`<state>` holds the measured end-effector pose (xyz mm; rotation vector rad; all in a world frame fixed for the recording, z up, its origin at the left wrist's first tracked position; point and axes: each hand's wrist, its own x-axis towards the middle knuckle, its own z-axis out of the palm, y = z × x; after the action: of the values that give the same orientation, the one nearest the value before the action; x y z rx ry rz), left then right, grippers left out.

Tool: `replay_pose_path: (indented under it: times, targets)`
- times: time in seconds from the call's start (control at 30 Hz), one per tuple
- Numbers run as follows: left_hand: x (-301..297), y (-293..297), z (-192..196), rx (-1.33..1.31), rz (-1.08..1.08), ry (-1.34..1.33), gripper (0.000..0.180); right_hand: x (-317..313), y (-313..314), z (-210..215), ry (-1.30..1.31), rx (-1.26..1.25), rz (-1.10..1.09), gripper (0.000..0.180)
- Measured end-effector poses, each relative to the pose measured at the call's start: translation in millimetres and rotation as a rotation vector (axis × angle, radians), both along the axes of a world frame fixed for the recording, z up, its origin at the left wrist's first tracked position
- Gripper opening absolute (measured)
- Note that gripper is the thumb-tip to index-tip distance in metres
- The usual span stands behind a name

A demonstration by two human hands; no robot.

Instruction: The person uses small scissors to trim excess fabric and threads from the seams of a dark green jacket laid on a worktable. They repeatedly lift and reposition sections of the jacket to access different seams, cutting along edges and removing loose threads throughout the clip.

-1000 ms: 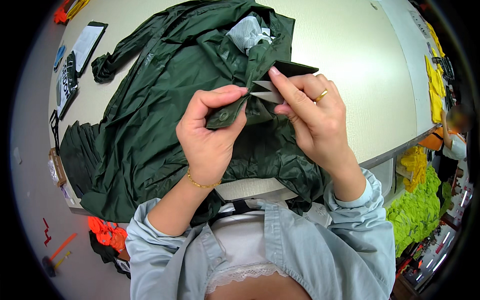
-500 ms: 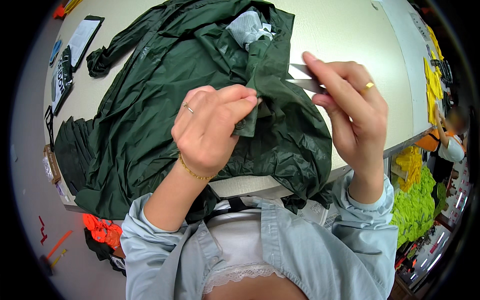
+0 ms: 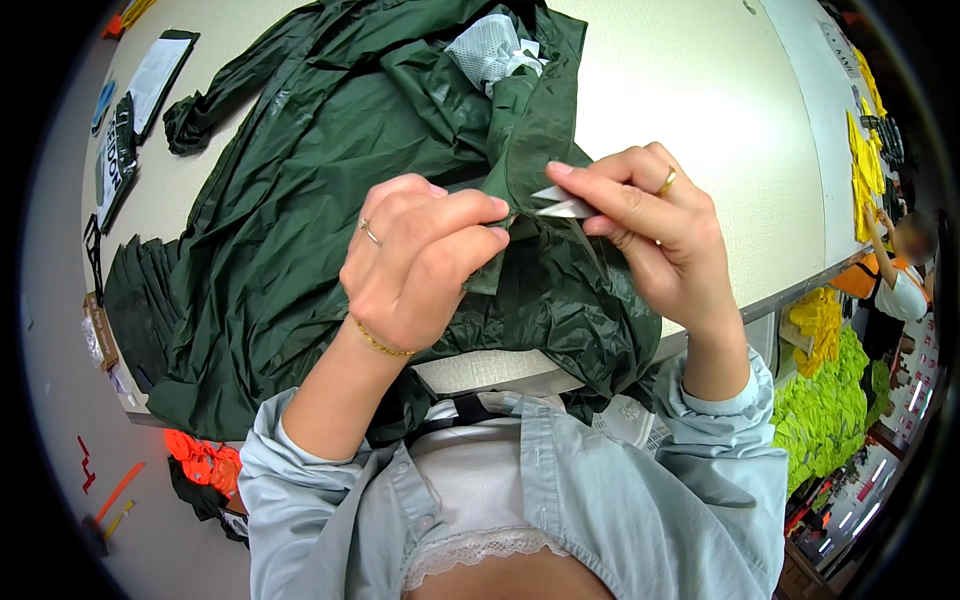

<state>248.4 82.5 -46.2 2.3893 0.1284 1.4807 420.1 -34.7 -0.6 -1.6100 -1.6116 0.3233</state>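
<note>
A pale counter (image 3: 700,110) is mostly covered by a big dark green jacket (image 3: 300,200), which is spread out and crumpled. A fold of the jacket is pinched in the left hand (image 3: 425,265), just above the counter's near edge. Small silver snips (image 3: 562,203) are gripped in the right hand (image 3: 660,235), with the tips touching that fold. The hands are held close together.

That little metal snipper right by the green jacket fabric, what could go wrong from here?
The snipper's pointed blades sit right where the left hand pinches a fold of the green jacket, so a slip could nick the fabric or a fingertip. The jacket also hangs over the table edge and might slide while the right hand works.
</note>
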Motion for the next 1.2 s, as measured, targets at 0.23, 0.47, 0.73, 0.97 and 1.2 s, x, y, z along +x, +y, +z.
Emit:
replay_pose_path:
  times: [0.23,0.47,0.73,0.97,1.2]
  targets:
    - [-2.0,0.0,-0.5,-0.003,-0.020,0.039,0.013,0.6,-0.7,-4.1,0.001,-0.043,0.038,0.046]
    - [-0.1,-1.6,-1.2,0.001,-0.020,0.048,0.013,-0.1,2.3,-6.5,-0.090,0.006,0.027,0.041]
    - [0.9,-1.7,-0.8,0.006,-0.026,0.049,0.012,-0.4,1.3,-5.3,-0.132,-0.002,0.004,0.037]
    - [1.0,-1.2,-1.9,0.027,-0.027,0.055,0.011,0.8,1.6,-5.6,-0.080,-0.027,0.016,0.035]
    - [1.1,-1.5,-1.3,0.032,-0.021,0.065,0.011,1.1,1.7,-3.3,-0.110,-0.022,0.009,0.034]
